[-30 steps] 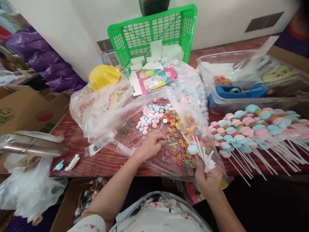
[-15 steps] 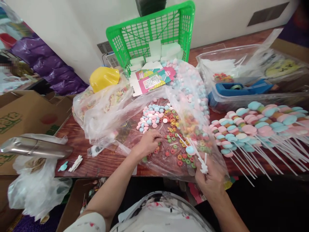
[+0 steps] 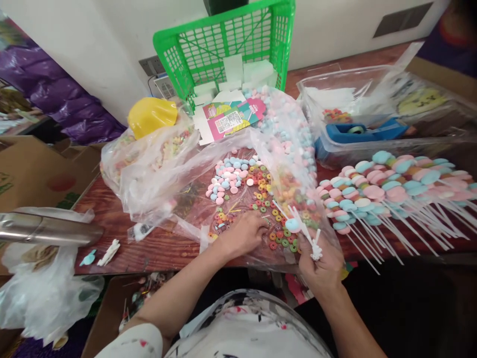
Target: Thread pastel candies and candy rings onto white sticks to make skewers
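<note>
My right hand [image 3: 322, 261] is closed round several white lollipop sticks [image 3: 316, 248]. One of them carries a blue candy [image 3: 292, 225] near its upper end. To its left, my left hand [image 3: 246, 232] reaches low over the clear plastic bag, fingers pinched together among ring-shaped candies [image 3: 285, 242]; what is between the fingertips, if anything, is too small to make out. Beyond that hand lies a pile of pink, blue and white oval candies [image 3: 229, 176]. Finished candy skewers [image 3: 376, 191] in pink and blue are heaped on the right, sticks pointing toward me.
A green basket [image 3: 223, 44] with white boxes stands at the back. On the right is a clear bin [image 3: 320, 144] with a blue tape dispenser [image 3: 367, 130]. A yellow bowl-like item [image 3: 152, 117] rests on bagged candy at left, and a steel flask [image 3: 48, 229] lies at the left edge.
My left hand has moved right and slightly down, from beside the oval candies to the ring candies nearer my right hand. My right hand still holds the sticks. The whole view has shifted slightly.
</note>
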